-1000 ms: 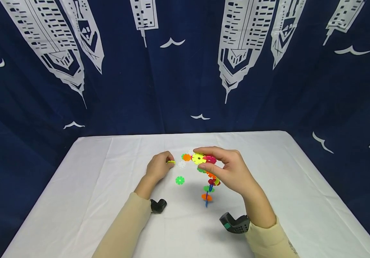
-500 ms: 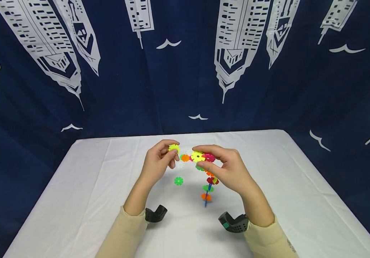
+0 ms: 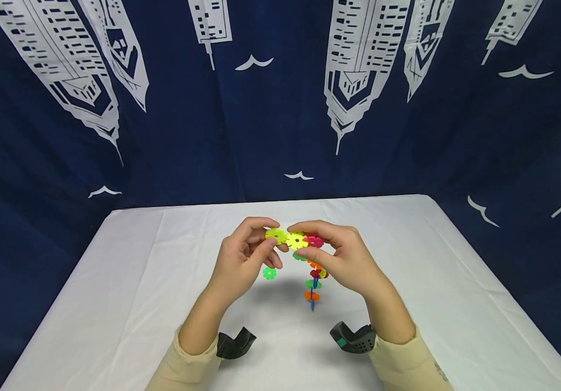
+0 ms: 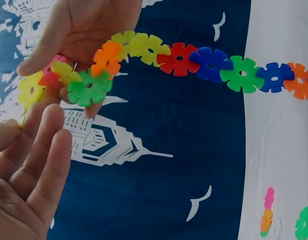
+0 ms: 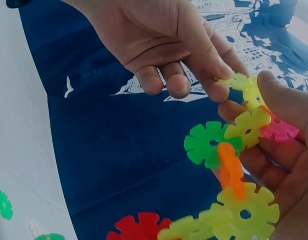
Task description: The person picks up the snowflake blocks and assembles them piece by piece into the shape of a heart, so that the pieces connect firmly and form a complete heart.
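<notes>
My left hand (image 3: 241, 260) pinches a yellow snowflake disc (image 3: 274, 232) between thumb and fingers, its other fingers loosely bent below. Edge to edge with it is another yellow disc (image 5: 252, 95), which my right hand (image 3: 346, 255) holds between thumb and fingers. That disc ends a chain of slotted plastic discs held above the table. Along the chain come a pink disc (image 5: 281, 131), a green disc (image 4: 90, 92), an orange disc (image 4: 108, 57), a red disc (image 4: 178, 52), then blue, green, blue and orange ones. The left fingertips partly hide the meeting edges.
On the white table (image 3: 163, 304) a loose green disc (image 3: 269, 273) lies below the hands. A pink disc (image 4: 269, 197), an orange disc (image 4: 266, 220) and a clear one lie near it. Behind the table hangs a blue printed curtain (image 3: 270, 125).
My left hand has lifted the yellow disc off the table and brought it rightward against the chain's yellow end disc. My right hand has hardly moved.
</notes>
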A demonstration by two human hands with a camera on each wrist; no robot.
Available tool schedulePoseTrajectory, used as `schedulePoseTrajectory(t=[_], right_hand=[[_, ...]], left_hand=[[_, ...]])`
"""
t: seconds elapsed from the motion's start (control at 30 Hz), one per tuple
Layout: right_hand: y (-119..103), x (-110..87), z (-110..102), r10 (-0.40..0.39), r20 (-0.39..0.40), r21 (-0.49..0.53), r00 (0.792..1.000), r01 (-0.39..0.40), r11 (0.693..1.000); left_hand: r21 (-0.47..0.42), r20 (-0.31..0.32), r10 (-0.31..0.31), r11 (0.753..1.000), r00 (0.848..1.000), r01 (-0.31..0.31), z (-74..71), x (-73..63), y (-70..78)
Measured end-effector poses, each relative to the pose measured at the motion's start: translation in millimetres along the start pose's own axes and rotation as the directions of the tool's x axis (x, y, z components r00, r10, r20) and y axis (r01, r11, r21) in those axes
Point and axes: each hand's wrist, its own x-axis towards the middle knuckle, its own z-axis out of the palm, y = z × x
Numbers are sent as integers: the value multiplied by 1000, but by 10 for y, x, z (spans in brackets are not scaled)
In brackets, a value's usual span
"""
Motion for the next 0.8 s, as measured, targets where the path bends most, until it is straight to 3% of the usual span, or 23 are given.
schedulePoseTrajectory(t=[0.33,0.6,0.8], right_hand=[[-33,-2,-6,-38,-7,16,999,39,999],[-95,1,-3,-26,-16,38,1000,27,999],[-108,0,14,-1,8,72,1000,0,997]], left_hand=[[129,-32,152,981,988,-147,75,-27,11],[170,-47,193,968,980,-182,102,-35,64],[107,-12,251,963,968,-248,71,-11,54]])
